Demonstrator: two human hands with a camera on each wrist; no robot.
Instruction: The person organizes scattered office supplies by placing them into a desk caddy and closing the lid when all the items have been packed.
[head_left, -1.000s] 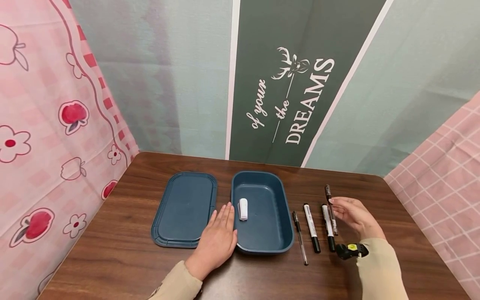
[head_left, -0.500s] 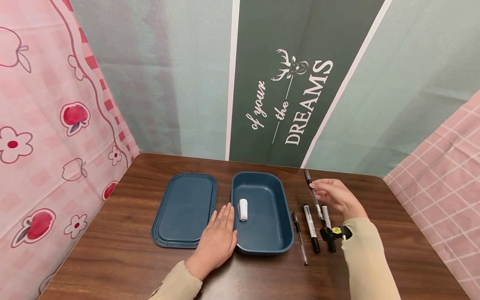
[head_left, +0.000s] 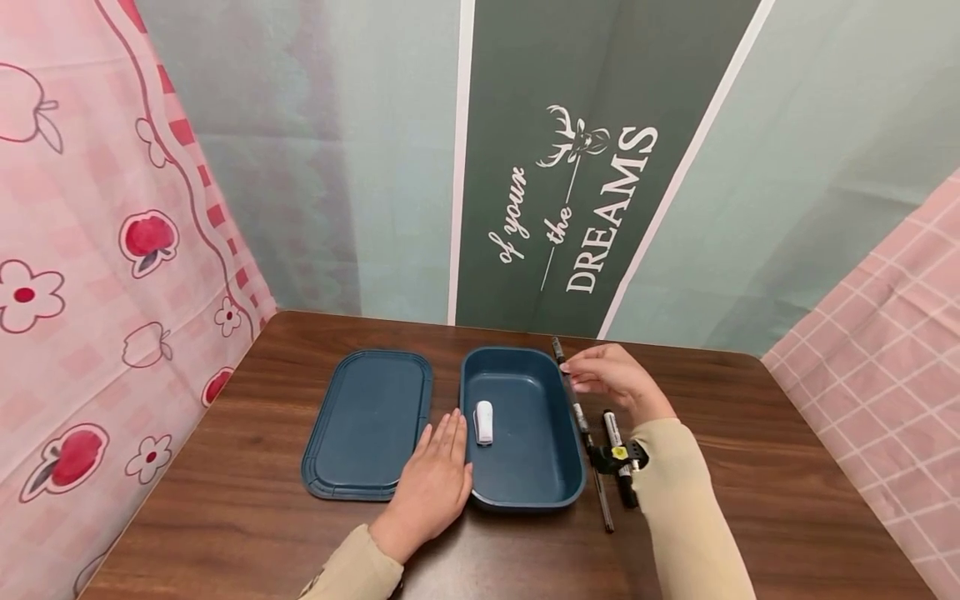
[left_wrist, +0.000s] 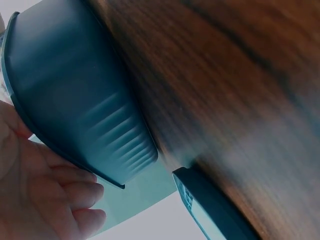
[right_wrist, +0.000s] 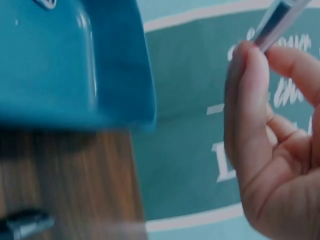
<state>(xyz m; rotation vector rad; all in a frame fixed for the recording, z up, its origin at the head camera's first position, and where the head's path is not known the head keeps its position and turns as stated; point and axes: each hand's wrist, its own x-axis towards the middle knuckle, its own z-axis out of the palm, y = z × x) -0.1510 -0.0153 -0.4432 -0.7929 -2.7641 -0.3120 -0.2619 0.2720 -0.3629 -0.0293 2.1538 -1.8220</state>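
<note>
My left hand lies with straight fingers against the left wall of a dark blue plastic box. In the left wrist view its fingers are beside the box rim. Between thumb and fingertips, my right hand pinches a clear gel pen with a dark cap, by its upper part. That pen slants over the box's right rim; whether it touches cannot be told. Inside the box, near its left wall, is a small white object with a rounded end, perhaps a mini stapler.
A blue lid lies flat left of the box. On the wooden table, right of the box, are another pen and a white marker with black ends, partly behind the right wrist's strap. Curtains stand behind and at both sides.
My right hand has carried the gel pen leftward from beyond the markers to the box's right rim. A second marker is now hidden by the right arm. The left hand stays put.
</note>
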